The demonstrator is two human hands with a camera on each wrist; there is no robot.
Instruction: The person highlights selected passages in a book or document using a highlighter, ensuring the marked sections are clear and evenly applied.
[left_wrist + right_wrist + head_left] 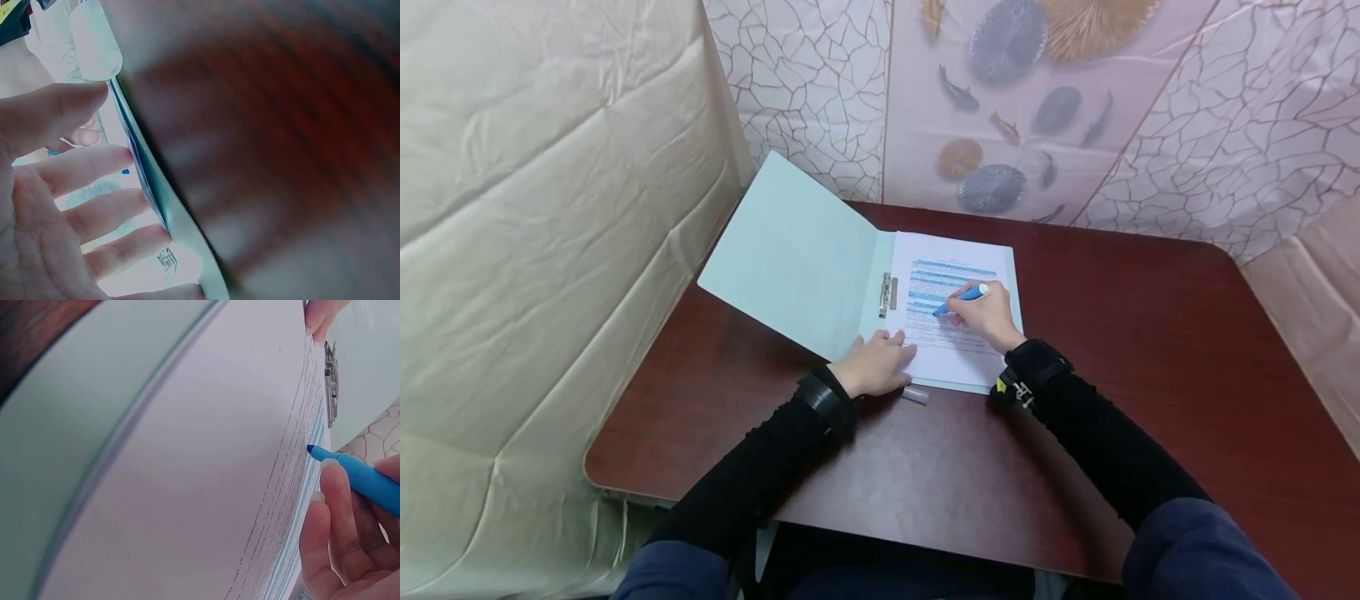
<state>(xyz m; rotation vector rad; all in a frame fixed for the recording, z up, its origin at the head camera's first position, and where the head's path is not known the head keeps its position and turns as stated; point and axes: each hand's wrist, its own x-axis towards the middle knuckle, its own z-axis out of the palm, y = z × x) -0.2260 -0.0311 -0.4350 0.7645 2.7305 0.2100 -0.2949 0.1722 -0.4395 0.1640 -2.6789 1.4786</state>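
Note:
A blue highlighter (pixel 962 299) is pinched in my right hand (pixel 988 319), its tip on a line of text. The printed paper (pixel 951 354) has several lines marked in blue on its upper half. It lies in an open pale green folder (pixel 797 250) with a metal clip (pixel 884 295) along the fold. My left hand (pixel 874 364) rests spread on the lower left of the paper and folder. Close by its thumb lies a translucent cap (pixel 916 395) on the table. In the right wrist view the highlighter (pixel 369 484) shows a dark blue tip.
The dark red-brown table (pixel 1150 400) extends to the right and in front of the folder. A patterned cloth (pixel 820 83) hangs behind the table, and a beige cloth (pixel 550 250) hangs at the left. The folder's cover reaches the table's left edge.

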